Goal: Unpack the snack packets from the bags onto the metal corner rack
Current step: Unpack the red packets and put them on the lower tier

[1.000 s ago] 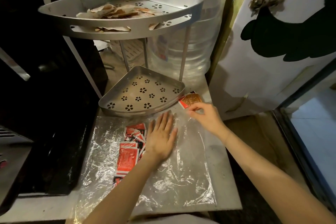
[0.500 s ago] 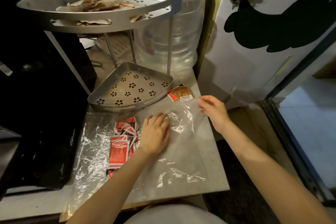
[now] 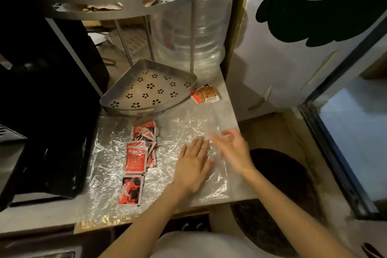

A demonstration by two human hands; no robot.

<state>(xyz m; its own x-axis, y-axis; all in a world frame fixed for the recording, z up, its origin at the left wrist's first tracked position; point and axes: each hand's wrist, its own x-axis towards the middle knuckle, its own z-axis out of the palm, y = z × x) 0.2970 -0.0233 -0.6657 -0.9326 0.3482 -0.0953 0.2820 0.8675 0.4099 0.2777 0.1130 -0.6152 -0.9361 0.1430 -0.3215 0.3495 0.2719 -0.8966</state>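
The left hand (image 3: 193, 165) presses flat on the clear plastic bag (image 3: 171, 132) right of the red packets (image 3: 139, 153), the blurred right hand (image 3: 234, 151) beside it, its grip unclear.

lower rack tray (image 3: 184, 78) open above, upper shelf (image 3: 125, 9) overhanging, water bottle (image 3: 209, 33) behind
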